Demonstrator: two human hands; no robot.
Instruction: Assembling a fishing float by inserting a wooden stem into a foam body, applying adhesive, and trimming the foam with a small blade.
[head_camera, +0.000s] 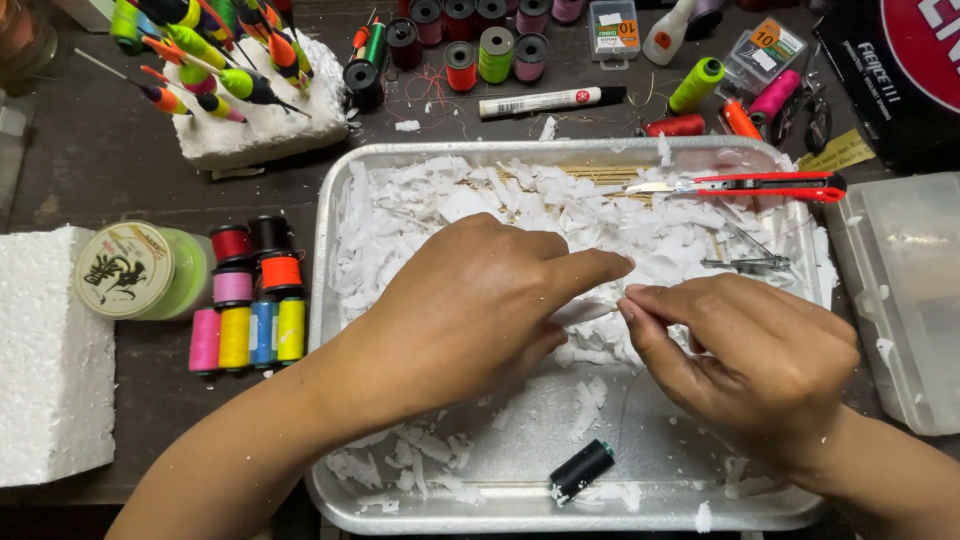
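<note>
White foam piece (583, 312): small, pale, slim; held over the middle of the metal tray (330, 300), between the two hands, mostly hidden by fingers.

Left hand (470, 305): fingers curled, forefinger stretched toward the right hand, thumb beneath; pinching the foam piece's left end.

Right hand (745, 355): fingers closed at the tips, touching the foam piece's right end; whether it holds a thread too cannot be told.

Foam shavings (450, 200): white, heaped across the far half of the tray, scattered thin along the near half.

Black thread spool (581, 469): lying on its side in the tray, near the front rim, below the hands.

Red-handled cutter (770, 184): resting on the shavings at the tray's far right. Small metal clippers (745, 263) just beneath it.

Coloured thread spools (248, 300): cluster left of the tray, beside a green line reel (135, 270).

Foam block (50, 360): white, far left edge.

Fishing floats (215, 60): bright, stuck upright in a foam base, far left corner.

White marker (550, 101): lying beyond the tray.

Clear plastic box (905, 300): right of the tray.
</note>
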